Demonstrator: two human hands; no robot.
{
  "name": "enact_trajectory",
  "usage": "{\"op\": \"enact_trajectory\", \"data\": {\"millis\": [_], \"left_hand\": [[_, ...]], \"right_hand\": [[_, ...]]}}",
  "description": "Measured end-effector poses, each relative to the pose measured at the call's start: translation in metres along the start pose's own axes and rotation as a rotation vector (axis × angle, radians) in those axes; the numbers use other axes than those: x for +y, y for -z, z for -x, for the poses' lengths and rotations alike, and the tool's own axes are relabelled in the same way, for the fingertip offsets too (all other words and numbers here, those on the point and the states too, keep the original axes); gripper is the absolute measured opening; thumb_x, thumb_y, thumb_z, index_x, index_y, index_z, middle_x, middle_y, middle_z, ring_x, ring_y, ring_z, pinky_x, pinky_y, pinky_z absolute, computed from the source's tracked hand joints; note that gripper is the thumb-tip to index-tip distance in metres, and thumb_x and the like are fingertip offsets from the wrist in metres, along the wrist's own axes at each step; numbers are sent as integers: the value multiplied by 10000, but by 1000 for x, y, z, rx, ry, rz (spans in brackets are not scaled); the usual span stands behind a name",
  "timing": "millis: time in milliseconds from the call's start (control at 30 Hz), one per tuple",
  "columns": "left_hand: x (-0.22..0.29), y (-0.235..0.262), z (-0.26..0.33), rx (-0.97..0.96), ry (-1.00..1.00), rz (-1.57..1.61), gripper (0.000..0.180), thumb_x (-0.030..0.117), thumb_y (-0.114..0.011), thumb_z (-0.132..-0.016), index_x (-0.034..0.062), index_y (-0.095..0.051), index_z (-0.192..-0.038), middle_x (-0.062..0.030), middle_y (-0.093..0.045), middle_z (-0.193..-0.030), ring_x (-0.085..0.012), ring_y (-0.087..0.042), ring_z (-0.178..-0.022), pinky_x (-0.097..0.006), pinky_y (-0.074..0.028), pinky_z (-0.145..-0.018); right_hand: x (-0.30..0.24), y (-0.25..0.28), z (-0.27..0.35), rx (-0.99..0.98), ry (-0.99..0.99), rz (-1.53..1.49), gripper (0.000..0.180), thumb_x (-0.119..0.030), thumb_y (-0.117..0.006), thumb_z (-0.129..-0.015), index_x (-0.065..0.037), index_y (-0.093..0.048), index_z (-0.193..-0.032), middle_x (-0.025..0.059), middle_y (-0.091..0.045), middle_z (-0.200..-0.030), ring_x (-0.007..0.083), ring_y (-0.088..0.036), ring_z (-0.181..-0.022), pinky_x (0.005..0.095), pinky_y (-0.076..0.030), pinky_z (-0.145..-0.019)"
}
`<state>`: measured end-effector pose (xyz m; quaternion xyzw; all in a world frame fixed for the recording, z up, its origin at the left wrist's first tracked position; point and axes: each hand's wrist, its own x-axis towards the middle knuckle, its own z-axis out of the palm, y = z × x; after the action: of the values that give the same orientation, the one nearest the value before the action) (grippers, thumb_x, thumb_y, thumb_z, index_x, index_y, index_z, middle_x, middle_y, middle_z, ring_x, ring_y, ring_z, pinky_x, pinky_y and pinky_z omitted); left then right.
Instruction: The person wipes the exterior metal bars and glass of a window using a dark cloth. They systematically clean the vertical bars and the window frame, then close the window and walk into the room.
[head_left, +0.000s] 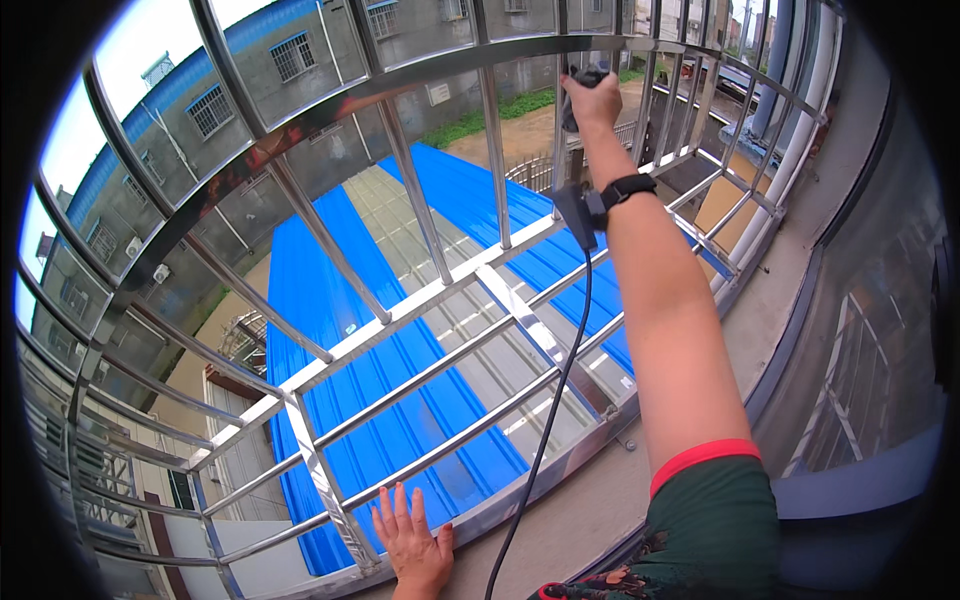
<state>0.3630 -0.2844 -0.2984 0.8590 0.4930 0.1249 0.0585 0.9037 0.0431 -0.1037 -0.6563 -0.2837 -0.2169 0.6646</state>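
Note:
My right hand (597, 100) is stretched far out at the upper right, fingers wrapped round a dark object (572, 112) beside an upright bar. What kind of object it is cannot be made out. A black strap (628, 189) circles that wrist, with a black block (575, 215) next to it. From the block a black cable (560, 400) runs down to the lower edge. Low in the middle, my left hand (412, 545) rests with fingers spread at the bottom rail (480, 510) of a shiny metal window cage (350, 345). It holds nothing.
Metal bars surround the space ahead and to the left. Beyond and below them lies a blue and grey corrugated roof (345, 300). A concrete ledge (570, 500) runs along the cage's base. At the right is a window pane (850, 330); a grey building (290, 110) stands opposite.

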Motion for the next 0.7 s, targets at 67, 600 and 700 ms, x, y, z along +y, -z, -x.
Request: {"op": "enact_trajectory", "data": {"millis": [67,600,700], "left_hand": [[-3,-1,-3,-17,16,38,612,371,-559,-880,57,-372,-1371,-212,-296,-1460,-439,-201,-1385,-605,-124,-1095],[-3,0,-8,-79,-22,-3,648,359,-534,-877,12,-331,-1385,-220,-318,-1453,-455,-215,-1376,-596,-133,-1092],[3,4,-9,-85,4,-16,663,360,-545,-868,14,-326,-1390,-226,-317,-1451,-453,-212,-1377,-595,-130,-1094]], "right_hand": [[-19,-16,-28,-3,43,77,652,-389,-859,-536,33,-573,-941,245,-657,-894,406,-647,-884,435,-525,-791],[100,-35,118,-14,-69,397,335,-233,-707,-754,-85,-513,-983,134,-647,-917,359,-635,-883,515,-492,-732],[135,-34,142,-130,-148,480,320,-207,-699,-761,-94,-512,-995,112,-629,-975,340,-613,-954,550,-462,-751]]}}
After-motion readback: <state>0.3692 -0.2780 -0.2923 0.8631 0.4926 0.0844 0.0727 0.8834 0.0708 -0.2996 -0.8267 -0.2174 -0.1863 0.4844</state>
